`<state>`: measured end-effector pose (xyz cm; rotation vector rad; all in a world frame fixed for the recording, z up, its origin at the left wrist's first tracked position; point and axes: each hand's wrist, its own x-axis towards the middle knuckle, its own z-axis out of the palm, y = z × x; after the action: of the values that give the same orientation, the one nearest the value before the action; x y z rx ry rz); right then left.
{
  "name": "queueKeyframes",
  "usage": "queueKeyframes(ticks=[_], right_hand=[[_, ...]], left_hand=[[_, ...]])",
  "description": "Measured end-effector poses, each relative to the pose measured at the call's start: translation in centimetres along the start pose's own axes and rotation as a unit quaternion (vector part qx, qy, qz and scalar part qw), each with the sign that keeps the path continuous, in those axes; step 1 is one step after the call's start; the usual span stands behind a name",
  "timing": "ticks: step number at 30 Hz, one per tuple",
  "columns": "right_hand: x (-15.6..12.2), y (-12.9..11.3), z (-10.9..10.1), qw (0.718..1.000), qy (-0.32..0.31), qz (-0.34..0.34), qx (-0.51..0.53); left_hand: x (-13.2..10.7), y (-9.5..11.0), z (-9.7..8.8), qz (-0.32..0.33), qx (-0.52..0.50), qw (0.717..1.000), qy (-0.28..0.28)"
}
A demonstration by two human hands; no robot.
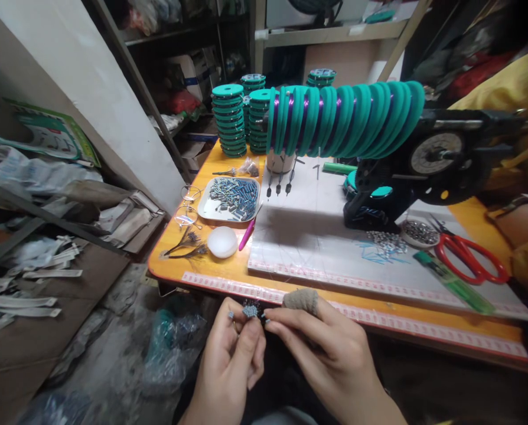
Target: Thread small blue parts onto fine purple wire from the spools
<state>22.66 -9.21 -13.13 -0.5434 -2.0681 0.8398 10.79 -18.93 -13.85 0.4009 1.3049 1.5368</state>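
Observation:
In front of the table edge, my left hand (235,354) is closed round a bunch of thin dark strands with small blue-grey tips (250,310). My right hand (330,336) pinches a tiny light-blue piece (265,319) between thumb and index finger, right beside that bunch. A grey cloth wrap (306,300) covers one finger of this hand. What the other curled fingers hold, if anything, is hidden. Beyond my hands, a white tray (204,211) carries many small blue tubes. Two dark bunches of strands (188,251) lie near a white round dish (222,242).
Green line spools (344,121) sit in a row on a black winding machine (441,153); more spool stacks (228,121) stand behind the tray. A pink pen-like tool (247,235), red-handled scissors (472,260), a green strip-like case (454,283) and a measuring tape (357,317) lie on the table.

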Motion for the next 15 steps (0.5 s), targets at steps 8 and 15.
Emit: queueKeyframes(ticks=[8, 15], right_hand=[[0.4, 0.1, -0.7, 0.997, -0.035, 0.017, 0.059], [0.5, -0.9, -0.4, 0.996, -0.086, -0.007, -0.008]], left_hand=[[0.0, 0.1, -0.3, -0.028, 0.011, 0.999, -0.024], [0.1, -0.6, -0.4, 0.066, -0.041, 0.995, 0.067]])
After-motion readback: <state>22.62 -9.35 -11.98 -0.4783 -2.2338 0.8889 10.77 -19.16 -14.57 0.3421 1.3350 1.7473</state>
